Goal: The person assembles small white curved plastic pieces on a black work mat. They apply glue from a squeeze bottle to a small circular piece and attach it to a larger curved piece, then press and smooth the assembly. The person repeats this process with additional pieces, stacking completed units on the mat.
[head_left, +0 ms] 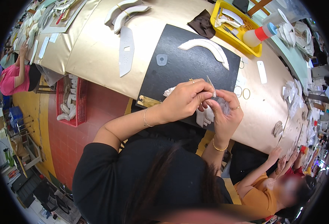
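Strands of hair [162,168] fall over your black shirt [112,179] as you work at a gold-topped table [97,48], both hands raised above the near part of a black board [164,44]. Your left hand [189,99] is pinched, thumb and forefinger together on a thin pale piece [210,83]. Your right hand [227,112] meets it, fingers bent, the forefinger's tip beside the piece; whether it grips too cannot be told. Seen nearly edge-on, the piece tapers upward to a narrow point, its lower end hidden by your fingers. Clear plastic [224,106] shows inside the right hand's curl. White strips [205,118] sit below your hands. Farther up the board lie a curved white piece [206,45] and a small grey piece [161,59]; beyond them stands a yellow tray [229,40].
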The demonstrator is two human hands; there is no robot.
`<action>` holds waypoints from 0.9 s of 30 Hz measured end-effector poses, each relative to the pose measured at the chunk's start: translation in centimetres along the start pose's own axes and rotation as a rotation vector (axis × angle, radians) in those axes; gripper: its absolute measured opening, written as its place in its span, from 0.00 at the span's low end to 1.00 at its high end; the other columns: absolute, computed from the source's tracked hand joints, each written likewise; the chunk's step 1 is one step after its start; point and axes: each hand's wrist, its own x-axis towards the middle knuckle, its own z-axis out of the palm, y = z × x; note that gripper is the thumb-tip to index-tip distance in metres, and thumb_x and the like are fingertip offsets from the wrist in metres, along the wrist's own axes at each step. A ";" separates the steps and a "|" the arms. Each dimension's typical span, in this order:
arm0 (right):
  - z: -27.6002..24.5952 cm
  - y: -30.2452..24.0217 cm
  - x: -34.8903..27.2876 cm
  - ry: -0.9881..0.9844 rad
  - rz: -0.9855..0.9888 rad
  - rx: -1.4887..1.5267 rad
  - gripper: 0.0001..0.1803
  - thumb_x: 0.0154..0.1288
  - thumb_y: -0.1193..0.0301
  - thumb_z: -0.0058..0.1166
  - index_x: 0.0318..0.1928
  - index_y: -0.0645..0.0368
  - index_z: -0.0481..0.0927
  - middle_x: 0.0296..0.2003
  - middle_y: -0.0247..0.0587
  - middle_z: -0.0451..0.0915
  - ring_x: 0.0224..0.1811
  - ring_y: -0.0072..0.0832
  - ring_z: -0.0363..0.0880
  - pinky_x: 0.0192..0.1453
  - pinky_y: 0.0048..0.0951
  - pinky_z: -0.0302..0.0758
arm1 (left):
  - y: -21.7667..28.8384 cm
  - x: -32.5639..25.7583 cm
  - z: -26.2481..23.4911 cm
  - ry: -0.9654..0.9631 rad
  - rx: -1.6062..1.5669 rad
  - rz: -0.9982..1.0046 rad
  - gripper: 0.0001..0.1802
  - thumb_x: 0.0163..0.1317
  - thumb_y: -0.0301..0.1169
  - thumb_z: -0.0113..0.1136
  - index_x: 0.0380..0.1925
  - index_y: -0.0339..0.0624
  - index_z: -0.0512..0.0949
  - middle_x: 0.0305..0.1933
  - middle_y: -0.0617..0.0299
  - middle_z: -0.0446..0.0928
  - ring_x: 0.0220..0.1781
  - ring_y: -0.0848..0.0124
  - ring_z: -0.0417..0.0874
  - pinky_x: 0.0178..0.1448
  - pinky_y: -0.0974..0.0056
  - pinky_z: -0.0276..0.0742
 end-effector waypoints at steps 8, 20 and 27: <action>0.3 -0.1 0.0 -0.003 0.020 0.083 0.14 0.51 0.77 0.73 0.40 0.64 0.84 0.37 0.42 0.84 0.37 0.27 0.81 0.42 0.25 0.76 | 0.2 -0.1 -0.1 0.047 -0.002 0.033 0.04 0.70 0.22 0.54 0.40 0.33 0.77 0.34 0.58 0.77 0.27 0.74 0.83 0.33 0.70 0.80; -2.5 1.9 0.6 0.127 0.332 0.787 0.09 0.76 0.64 0.50 0.40 0.55 0.76 0.34 0.41 0.84 0.18 0.12 0.66 0.20 0.15 0.62 | 1.2 -1.1 -1.9 -0.052 -0.161 -0.153 0.07 0.72 0.25 0.52 0.41 0.30 0.75 0.36 0.59 0.73 0.32 0.75 0.81 0.33 0.73 0.81; -11.1 5.3 0.2 0.468 0.341 0.988 0.08 0.79 0.63 0.45 0.41 0.51 0.70 0.31 0.33 0.75 0.14 0.12 0.61 0.15 0.14 0.57 | 0.1 -2.9 -6.4 -0.081 -0.234 -0.561 0.09 0.71 0.30 0.55 0.39 0.34 0.76 0.24 0.65 0.75 0.22 0.80 0.77 0.24 0.74 0.74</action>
